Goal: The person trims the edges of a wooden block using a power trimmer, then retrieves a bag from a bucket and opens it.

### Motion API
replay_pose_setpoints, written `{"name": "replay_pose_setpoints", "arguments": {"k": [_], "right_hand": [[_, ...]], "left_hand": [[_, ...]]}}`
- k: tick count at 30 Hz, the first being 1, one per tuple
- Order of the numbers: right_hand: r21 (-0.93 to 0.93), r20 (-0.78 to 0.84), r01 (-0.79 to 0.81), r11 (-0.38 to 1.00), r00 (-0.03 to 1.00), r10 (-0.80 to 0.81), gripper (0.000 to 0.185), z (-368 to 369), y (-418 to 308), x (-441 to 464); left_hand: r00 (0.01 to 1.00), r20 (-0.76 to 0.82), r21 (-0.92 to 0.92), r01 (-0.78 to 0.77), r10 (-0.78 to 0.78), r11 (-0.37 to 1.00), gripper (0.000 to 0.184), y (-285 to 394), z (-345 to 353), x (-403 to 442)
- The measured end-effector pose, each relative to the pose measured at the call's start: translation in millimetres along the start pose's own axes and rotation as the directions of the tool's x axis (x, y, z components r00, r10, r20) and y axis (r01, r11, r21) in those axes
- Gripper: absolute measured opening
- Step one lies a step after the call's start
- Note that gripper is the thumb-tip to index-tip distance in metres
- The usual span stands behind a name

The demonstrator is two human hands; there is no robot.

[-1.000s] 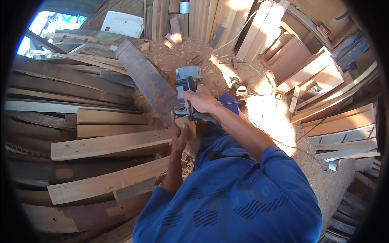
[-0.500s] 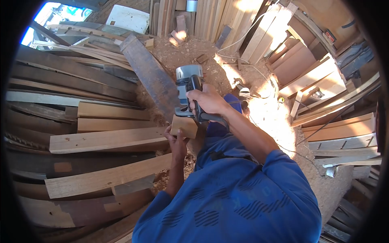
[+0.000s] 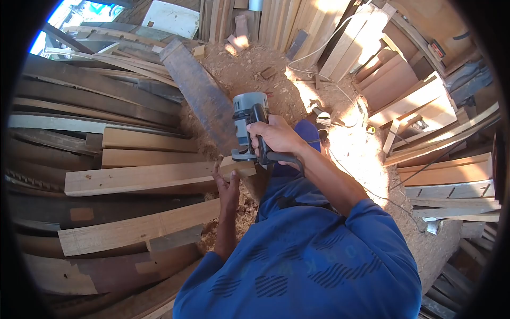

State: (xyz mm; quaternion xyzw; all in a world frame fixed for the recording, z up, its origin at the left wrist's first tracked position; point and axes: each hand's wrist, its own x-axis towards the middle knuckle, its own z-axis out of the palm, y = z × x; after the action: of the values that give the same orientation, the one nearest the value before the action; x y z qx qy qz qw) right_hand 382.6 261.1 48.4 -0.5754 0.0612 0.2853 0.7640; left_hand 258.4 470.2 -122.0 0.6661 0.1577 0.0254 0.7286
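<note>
The right hand (image 3: 277, 134) clamps the power tool (image 3: 248, 114) at the block (image 3: 244, 169); the left hand (image 3: 228, 190), fingers apart, should perhaps steady it.

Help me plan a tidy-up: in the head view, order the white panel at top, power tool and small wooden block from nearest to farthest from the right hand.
1. Power tool: gripped in the right hand.
2. Small wooden block: below the tool, by the left hand.
3. White panel: far off, at upper left.
</note>
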Motion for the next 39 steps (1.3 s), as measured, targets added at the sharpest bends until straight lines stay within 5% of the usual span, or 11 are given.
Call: {"name": "replay_pose_setpoints", "arguments": {"k": [18, 26, 39], "right_hand": [[0.103, 0.023, 0.002, 0.995, 1.0, -0.004, 0.015, 10, -14, -6], [0.194, 0.014, 0.0, 0.981, 1.0, -0.003, 0.014, 11, -15, -6], [0.093, 0.032, -0.009, 0.996, 0.999, 0.006, 0.015, 12, -6, -3]], "left_hand": [[0.999, 0.044, 0.019, 0.002, -0.002, 1.0, 0.053, 2, -8, -14], [0.995, 0.081, 0.203, -0.077, 0.061, 0.976, 0.055, 18, 2, -23], [0.985, 0.087, 0.357, -0.171, 0.15, 0.918, 0.057, 20, 15, -29]]}}
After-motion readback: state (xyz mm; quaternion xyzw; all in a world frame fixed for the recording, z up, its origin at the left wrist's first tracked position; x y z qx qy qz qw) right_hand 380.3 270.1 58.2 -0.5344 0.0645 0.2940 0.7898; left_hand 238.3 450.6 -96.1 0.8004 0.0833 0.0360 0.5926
